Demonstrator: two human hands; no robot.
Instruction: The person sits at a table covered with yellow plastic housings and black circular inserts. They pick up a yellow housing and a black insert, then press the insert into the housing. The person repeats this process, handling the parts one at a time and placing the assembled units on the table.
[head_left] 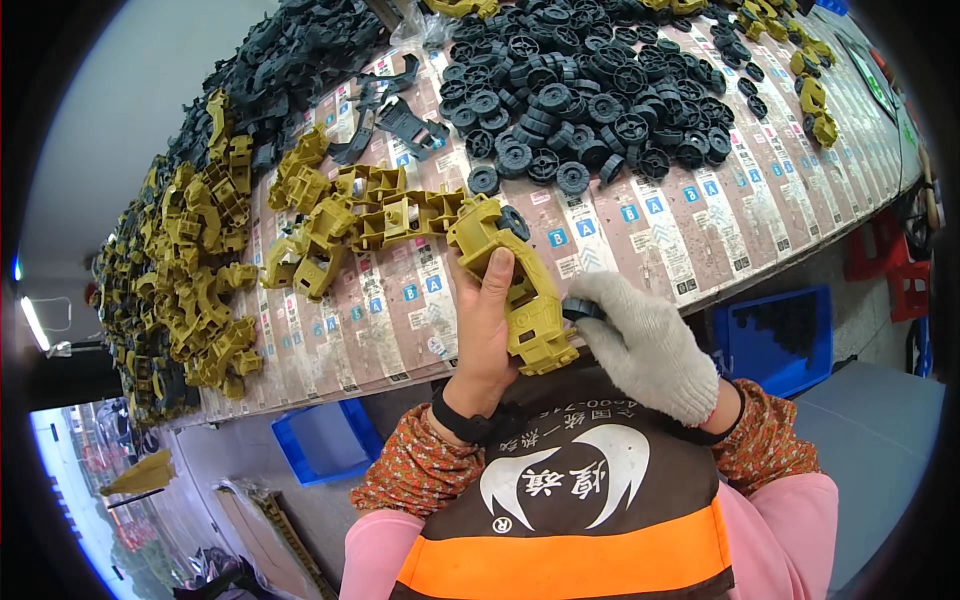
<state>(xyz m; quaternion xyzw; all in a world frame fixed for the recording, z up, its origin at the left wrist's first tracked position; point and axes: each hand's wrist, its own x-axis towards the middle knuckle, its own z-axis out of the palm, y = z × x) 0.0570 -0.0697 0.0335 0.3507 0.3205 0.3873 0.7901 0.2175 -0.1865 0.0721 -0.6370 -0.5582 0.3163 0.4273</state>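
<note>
Nearest the camera, a dark brown cloth apron with an orange band (570, 440) can be seen. Just beyond it, a hollow yellow plastic vehicle body (536, 322) is gripped by the bare left hand (484, 325), its long axis slanted from far left to near right. One black wheel (514, 222) looks seated at its far end, right side. Another one, a ribbed black plastic wheel (581, 308), is pinched in the right hand (655, 350), which is covered by a pale knit glove. That wheel's placed just right of the body's near end, so the right hand's nearer there; actual contact can't be told. Farther out, loose black wheels (600, 95) are piled on the far side, and yellow plastic parts (195, 270) are heaped left.
</note>
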